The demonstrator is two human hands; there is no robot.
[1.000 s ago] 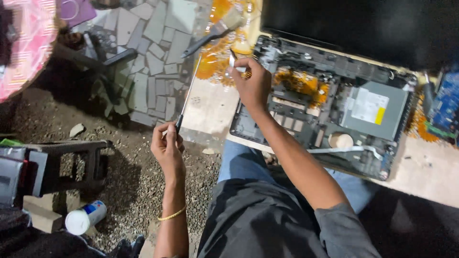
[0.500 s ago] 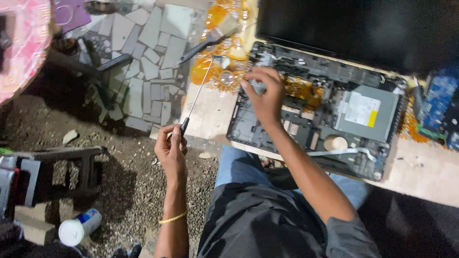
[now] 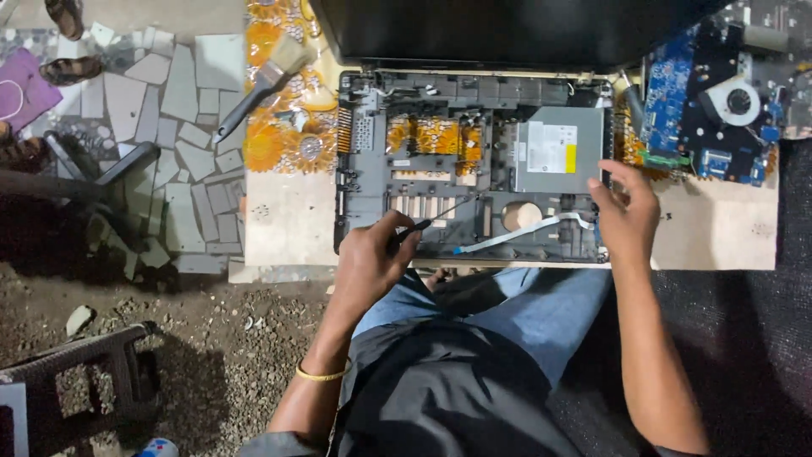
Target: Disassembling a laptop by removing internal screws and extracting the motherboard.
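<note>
Left hand (image 3: 368, 262) grips a thin screwdriver (image 3: 440, 216) angled into the opened laptop base (image 3: 372, 182), while the right hand (image 3: 626, 216), fingers loosely curled, braces its corner so it probably won't slide.

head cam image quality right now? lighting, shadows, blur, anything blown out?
Head view: light falls on the opened laptop base and the silver drive, both sharp; the white fan on the blue circuit board is near blown out. The gravel floor and lower corners sink into shadow. The left hand with the screwdriver and the right hand show little blur.
</note>
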